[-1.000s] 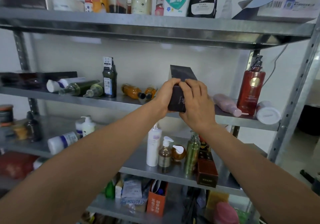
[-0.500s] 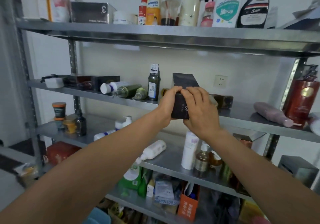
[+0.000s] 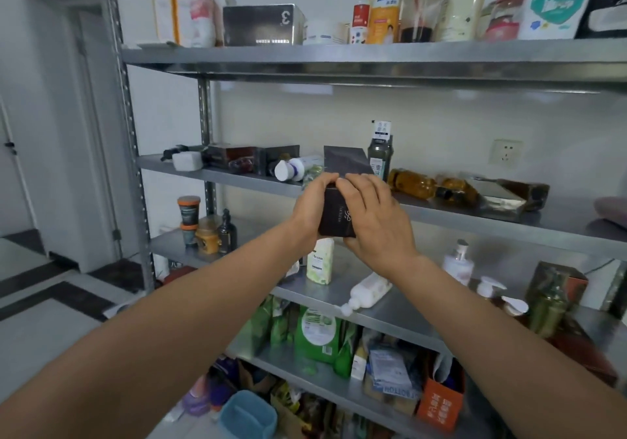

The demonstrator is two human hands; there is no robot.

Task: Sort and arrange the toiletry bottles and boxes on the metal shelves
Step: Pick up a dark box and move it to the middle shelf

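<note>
Head view — dark box (image 3: 339,216) clasped between both hands' fingers (image 3: 364,189).

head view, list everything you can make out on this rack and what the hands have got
metal shelves: 1 rack, silver, against the wall
silver box: 1, marked 3, top shelf left
yellow bottle: 1, top shelf
white bottle: 1, teal label, top shelf right
dark green bottle: 1, upright, second shelf
amber bottles: 2, lying down, second shelf
pale green bottle: 1, upright, third shelf
white pump bottle: 1, lying down, third shelf
green pouches: at least 2, fourth shelf
orange box: 1, fourth shelf right
blue basket: 1, bottom
wall socket: 1, white, behind second shelf
dark box: 1, black, held before second shelf
left hand: grips dark box
right hand: grips dark box
</note>
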